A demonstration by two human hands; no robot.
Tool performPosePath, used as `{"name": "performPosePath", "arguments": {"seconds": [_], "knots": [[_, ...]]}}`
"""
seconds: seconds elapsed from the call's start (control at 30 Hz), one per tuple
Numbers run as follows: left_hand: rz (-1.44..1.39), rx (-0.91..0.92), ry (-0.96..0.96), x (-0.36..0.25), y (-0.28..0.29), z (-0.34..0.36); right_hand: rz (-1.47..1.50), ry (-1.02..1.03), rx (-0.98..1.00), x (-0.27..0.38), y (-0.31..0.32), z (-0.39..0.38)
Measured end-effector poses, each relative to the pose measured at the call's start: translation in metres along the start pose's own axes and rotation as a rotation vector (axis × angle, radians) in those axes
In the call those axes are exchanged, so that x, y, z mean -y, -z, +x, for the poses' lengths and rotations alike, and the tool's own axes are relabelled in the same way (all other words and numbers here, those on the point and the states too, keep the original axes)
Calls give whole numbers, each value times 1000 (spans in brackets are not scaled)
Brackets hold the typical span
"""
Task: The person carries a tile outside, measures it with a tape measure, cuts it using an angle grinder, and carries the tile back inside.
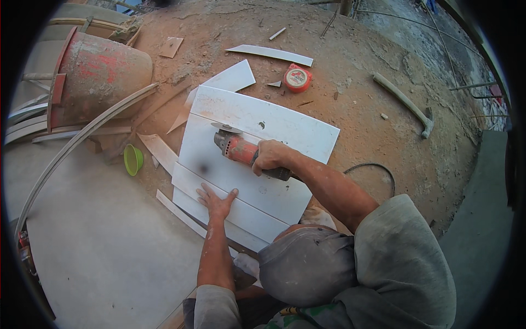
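Holding the grinder: your right hand (pixel 270 157) wraps the dark rear part of the red-and-black grinder (pixel 241 149), fingers curled and pressed around it; you hide some of the fingertips, so I cannot tell how each one sits.
Grinder: it lies slantwise above the middle of the white boards (pixel 230 178), its head toward the far left and its rear end toward your right forearm.
Disc: the thin disc (pixel 226 128) sits at the grinder's far end, by the far lengthwise line; I cannot tell if it touches the surface.
Left hand: your left hand (pixel 217 205) rests flat on the near part of the boards, fingers spread and thumb held out to the right.
White boards: they lie on the dirt in front of you, crossed by straight lines, with dark marks on top.
Offcuts: a curved white strip (pixel 269 55) lies beyond the boards.
Tape measure: the round red tape measure (pixel 297 78) is near that strip.
Hammer: the wooden-handled hammer (pixel 405 104) lies on the dirt, well to the right.
Cup: the green cup (pixel 133 160) is tipped over, left of the boards.
Bucket: the dusty red bucket (pixel 104 74) lies on its side, far left.
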State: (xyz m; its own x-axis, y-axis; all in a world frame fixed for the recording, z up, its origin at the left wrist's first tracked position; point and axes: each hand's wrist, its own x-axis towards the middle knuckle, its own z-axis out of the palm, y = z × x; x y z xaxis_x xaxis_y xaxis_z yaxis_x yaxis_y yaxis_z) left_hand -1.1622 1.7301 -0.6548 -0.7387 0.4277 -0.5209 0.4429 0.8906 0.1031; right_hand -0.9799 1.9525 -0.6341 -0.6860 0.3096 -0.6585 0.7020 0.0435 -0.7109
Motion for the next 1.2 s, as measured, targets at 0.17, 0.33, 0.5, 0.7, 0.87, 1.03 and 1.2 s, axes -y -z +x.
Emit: {"name": "performPosePath", "arguments": {"seconds": [0.17, 0.33, 0.5, 0.7, 0.87, 1.03, 1.2], "knots": [[-2, -5, -3, 1, -1, 1, 8, -20, -10, -5, -1, -6], [-26, 6, 1, 1, -1, 0, -16, -9, -6, -6, -1, -9], [-18, -4, -13, 3, -2, 0, -19, -12, -11, -6, -2, -10], [-23, 1, -4, 3, -2, 1, -30, -26, -12, -7, -2, -13], [-17, 3, 3, 3, -2, 2, -25, -25, -16, -12, -2, -17], [-20, 11, 13, 3, -2, 2, -52, -11, -21, -20, -4, -23], [-8, 6, 14, 3, -2, 1, -19, 8, -10, -23, -4, -27]]}}
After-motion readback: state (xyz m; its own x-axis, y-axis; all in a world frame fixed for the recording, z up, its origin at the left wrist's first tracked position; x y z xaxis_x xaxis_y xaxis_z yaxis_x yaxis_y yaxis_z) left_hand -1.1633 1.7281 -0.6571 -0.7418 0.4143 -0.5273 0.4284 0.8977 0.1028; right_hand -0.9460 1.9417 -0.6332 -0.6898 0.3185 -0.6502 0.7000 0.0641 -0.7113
